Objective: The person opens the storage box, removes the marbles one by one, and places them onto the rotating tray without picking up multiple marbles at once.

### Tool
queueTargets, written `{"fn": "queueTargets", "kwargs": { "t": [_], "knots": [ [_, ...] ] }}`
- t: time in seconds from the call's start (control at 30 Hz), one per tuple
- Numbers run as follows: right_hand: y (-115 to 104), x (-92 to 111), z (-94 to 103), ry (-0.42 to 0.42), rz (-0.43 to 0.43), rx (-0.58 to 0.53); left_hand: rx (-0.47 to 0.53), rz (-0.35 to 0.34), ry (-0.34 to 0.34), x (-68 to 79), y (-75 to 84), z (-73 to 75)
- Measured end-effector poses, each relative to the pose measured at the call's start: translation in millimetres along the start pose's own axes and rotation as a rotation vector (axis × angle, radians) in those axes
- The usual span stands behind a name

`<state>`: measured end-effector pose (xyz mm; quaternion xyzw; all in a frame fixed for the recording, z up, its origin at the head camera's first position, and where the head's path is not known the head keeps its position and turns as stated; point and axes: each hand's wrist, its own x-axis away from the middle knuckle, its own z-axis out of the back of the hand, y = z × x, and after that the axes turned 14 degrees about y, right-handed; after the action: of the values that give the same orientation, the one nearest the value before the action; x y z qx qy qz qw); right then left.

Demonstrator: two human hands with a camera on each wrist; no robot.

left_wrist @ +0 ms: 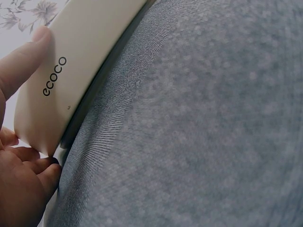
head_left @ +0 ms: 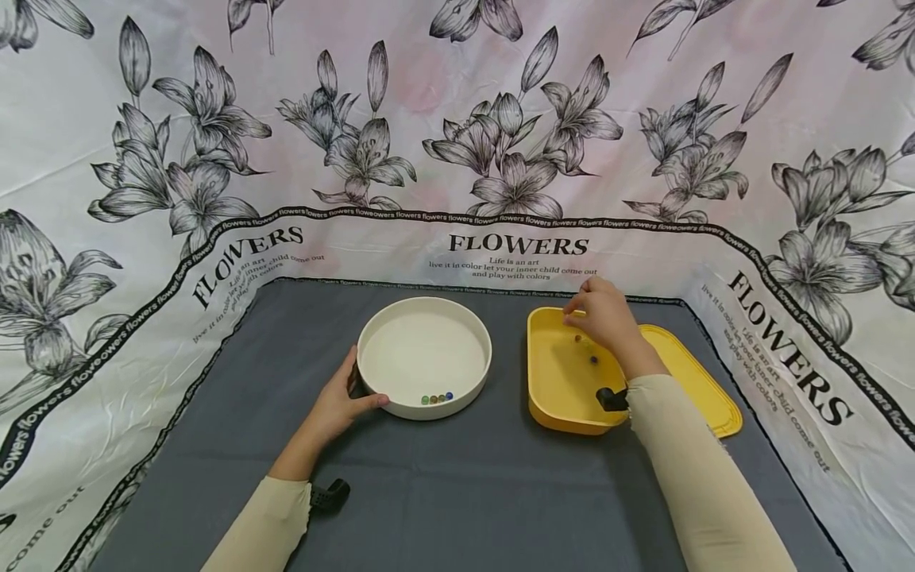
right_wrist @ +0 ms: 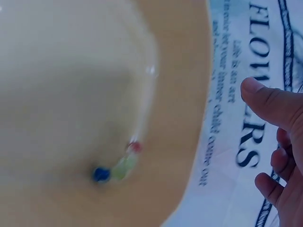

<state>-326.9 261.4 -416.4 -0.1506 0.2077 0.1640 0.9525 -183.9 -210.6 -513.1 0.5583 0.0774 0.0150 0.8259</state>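
While gripping the round white dish [head_left: 425, 349] by its near-left side with the left hand [head_left: 341, 405], got the right hand [head_left: 604, 318] up over the far right part of the yellow tray [head_left: 557, 373]. Left grip pretty clear: thumb laid on the dish wall up by the rim, other fingers curled in at the bottom edge. Right hand just loose: thumb out straight, well apart from the bent fingertips. Can't make out its index finger in the right wrist view, tbh. Four small marbles [head_left: 442, 399] in a short row inside the dish, down by the near wall, green at the left end and blue at the right. More over in the tray: blue marble [right_wrist: 101, 174], green marble [right_wrist: 123, 166] and red marble [right_wrist: 134, 146] bunched together toward the far end, kinda blurry up close. Yellow lid [head_left: 696, 381] lying flat on the grey tabletop [head_left: 457, 492], just right of the tray and partly hidden by the right arm. Dish and tray side by side but apart, dish on the left. Pale sleeves [head_left: 268, 516] on both arms, plus a black gadget [head_left: 330, 496] at each wrist. Behind it all, a white flower-print cloth [head_left: 507, 191] with "FLOWERS" lettering.
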Motion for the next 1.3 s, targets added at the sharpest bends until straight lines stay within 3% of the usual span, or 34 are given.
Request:
{"fn": "queueTargets", "kwargs": {
  "t": [0.3, 0.97, 1.3],
  "knots": [
    [-35.0, -2.0, 2.1, 0.037, 0.089, -0.058, -0.017, -0.017, -0.001, -3.4, -6.6, 0.4],
    [-121.8, -5.8, -29.3, 0.092, 0.302, -0.189, -0.025, -0.007, -0.002, -2.1, -4.8, 0.6],
    [-154.6, -6.8, -44.3, 0.016, 0.383, -0.204, -0.029, -0.017, 0.002, -2.7, -5.1, -0.5]
  ]
}}
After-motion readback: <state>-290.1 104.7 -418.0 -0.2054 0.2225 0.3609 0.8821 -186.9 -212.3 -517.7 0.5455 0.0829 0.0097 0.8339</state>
